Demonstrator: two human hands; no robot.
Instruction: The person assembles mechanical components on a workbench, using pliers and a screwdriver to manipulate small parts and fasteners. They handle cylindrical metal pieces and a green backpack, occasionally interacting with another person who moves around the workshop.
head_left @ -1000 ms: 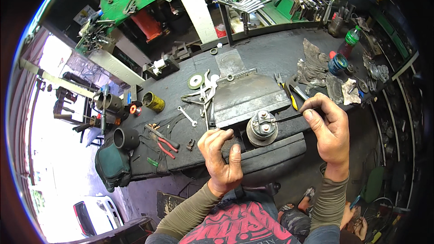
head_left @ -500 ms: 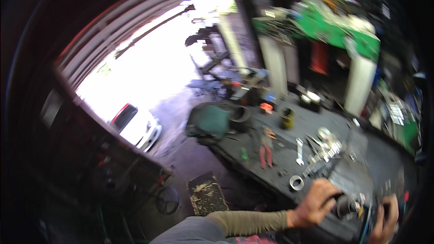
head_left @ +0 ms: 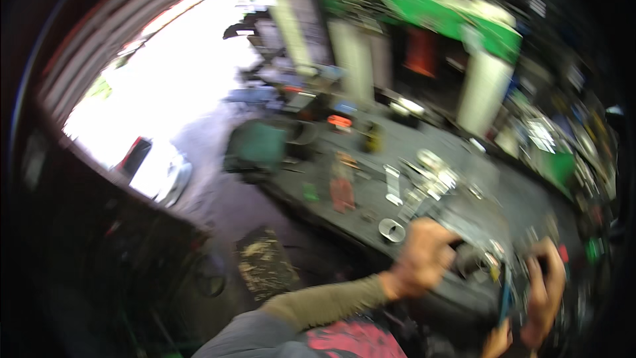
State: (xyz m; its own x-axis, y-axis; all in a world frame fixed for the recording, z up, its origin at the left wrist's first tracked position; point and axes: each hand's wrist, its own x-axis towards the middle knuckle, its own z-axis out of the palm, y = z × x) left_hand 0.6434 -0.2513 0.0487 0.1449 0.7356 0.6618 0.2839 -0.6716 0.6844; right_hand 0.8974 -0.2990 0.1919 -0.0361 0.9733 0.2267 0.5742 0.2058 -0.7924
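My left hand (head_left: pixel 424 260) is closed, with thumb and fingers curled against the side of a round metal part (head_left: pixel 470 260) on the workbench (head_left: pixel 563 202). To the right of that part, my right hand (head_left: pixel 547 282) has its fingers bent around something dark that blur hides. Between the two hands stands a thin blue rod or handle (head_left: pixel 506 295). A skin-toned shape (head_left: pixel 497 339) below it is too blurred to identify. Just beyond my left hand lies a metal ring (head_left: pixel 391 230).
Farther along the bench lie a wrench (head_left: pixel 393 184), red-handled pliers (head_left: pixel 342 189) and several shiny metal parts (head_left: pixel 434 176). A dark cup-like container (head_left: pixel 301 134) and green cloth (head_left: pixel 260 144) sit at the far left end. Outside the open doorway stands a white car (head_left: pixel 156 172).
The whole view has swung right and slightly down, so the bench and doorway appear farther left and higher. Both hands remain by the round metal part. More blur covers the scene.
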